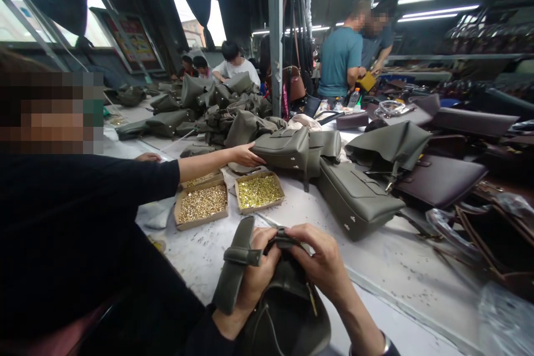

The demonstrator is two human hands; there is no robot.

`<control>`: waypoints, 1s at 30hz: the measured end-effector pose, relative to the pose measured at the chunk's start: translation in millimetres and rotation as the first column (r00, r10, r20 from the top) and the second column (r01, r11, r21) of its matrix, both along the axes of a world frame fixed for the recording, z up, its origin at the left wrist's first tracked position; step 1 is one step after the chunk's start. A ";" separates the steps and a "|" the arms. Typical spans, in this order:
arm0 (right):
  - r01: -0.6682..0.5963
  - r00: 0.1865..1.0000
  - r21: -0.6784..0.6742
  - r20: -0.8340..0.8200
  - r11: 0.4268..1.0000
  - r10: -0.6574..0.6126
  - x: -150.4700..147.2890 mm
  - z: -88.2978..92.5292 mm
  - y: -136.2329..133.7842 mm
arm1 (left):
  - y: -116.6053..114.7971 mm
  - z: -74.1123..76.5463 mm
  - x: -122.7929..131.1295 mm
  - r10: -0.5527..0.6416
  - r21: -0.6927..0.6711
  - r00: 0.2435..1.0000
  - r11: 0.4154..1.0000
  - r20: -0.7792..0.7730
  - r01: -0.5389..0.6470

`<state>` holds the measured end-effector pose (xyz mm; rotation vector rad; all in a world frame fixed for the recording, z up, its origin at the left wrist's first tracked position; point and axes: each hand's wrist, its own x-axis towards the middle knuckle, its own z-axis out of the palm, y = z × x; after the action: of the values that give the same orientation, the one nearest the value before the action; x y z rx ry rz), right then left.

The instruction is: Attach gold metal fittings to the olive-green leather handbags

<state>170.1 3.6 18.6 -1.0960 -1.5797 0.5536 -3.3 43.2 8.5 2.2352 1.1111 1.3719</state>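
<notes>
Both hands pinch the top edge of a dark olive handbag at the table's near edge: left hand beside the loose strap, right hand at the rim. The leather looks soft, floppy, fairly light; best gripped at the stiffer rim. Boxes of brass rivets sit beyond.

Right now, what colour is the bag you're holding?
Dark olive green. The bag, held by both hands, shows best in the head view.
</notes>
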 end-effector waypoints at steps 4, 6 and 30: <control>0.109 0.994 -0.068 -0.016 0.992 -0.111 -4.5 -5.0 -2.0 | -1.4 0.3 1.9 -0.003 -0.089 0.999 0.996 -0.034 -0.001; 0.143 0.989 -0.104 -0.016 0.984 -0.145 -6.2 -6.4 -1.3 | -1.8 1.0 3.2 0.010 -0.125 0.998 0.992 -0.054 -0.016; -0.162 0.897 -0.534 -0.431 0.829 -0.102 -1.7 -22.4 44.5 | 53.2 54.5 -5.2 -0.265 -0.795 0.964 0.581 0.021 0.177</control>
<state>168.4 48.2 -3.8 -1.2553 -1.0450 1.2580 -8.5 96.4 63.0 1.6758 1.1142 0.4717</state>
